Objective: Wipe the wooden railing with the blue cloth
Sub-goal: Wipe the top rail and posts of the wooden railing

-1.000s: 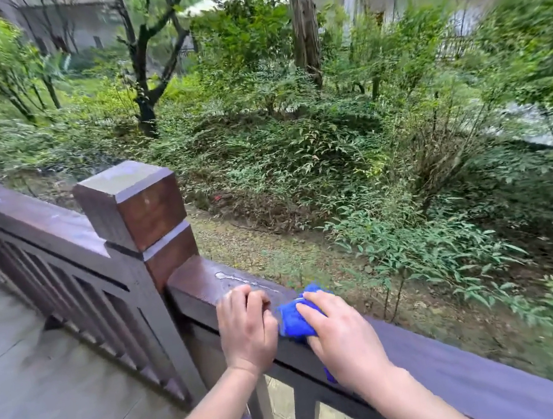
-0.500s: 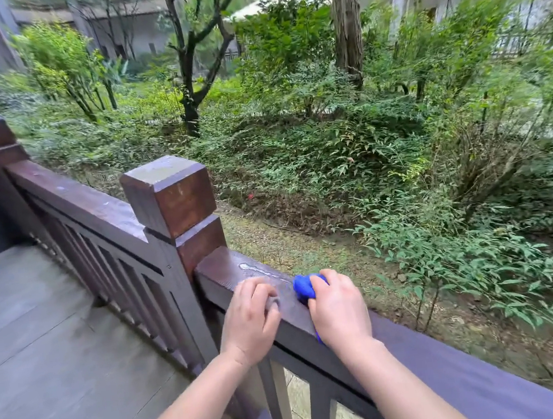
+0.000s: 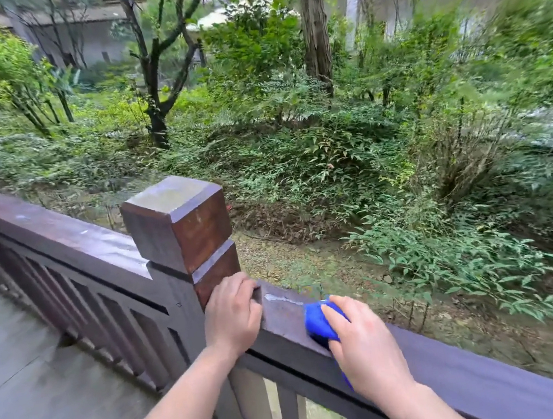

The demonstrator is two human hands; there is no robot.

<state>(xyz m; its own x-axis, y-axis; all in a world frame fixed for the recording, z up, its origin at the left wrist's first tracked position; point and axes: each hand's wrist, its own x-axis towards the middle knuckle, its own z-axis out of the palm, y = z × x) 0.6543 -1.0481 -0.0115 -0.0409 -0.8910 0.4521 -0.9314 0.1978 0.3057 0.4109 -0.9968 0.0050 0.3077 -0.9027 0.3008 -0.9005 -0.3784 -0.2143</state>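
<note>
The dark brown wooden railing (image 3: 287, 315) runs from the far left to the lower right, broken by a square post (image 3: 180, 223). My right hand (image 3: 362, 340) presses a bunched blue cloth (image 3: 317, 321) onto the rail's top, just right of a pale streak (image 3: 283, 298). My left hand (image 3: 232, 314) grips the rail's end where it meets the post, fingers curled over the top edge. Part of the cloth is hidden under my right palm.
A grey plank deck (image 3: 30, 392) lies on the left behind the balusters (image 3: 108, 314). Beyond the rail the ground drops to gravel, shrubs and trees (image 3: 313, 32). The rail continues bare to the lower right (image 3: 494, 381).
My left hand has slid left along the rail up to the post. The right hand with the cloth stays on the rail top; the gap between the hands has widened. The view shifted.
</note>
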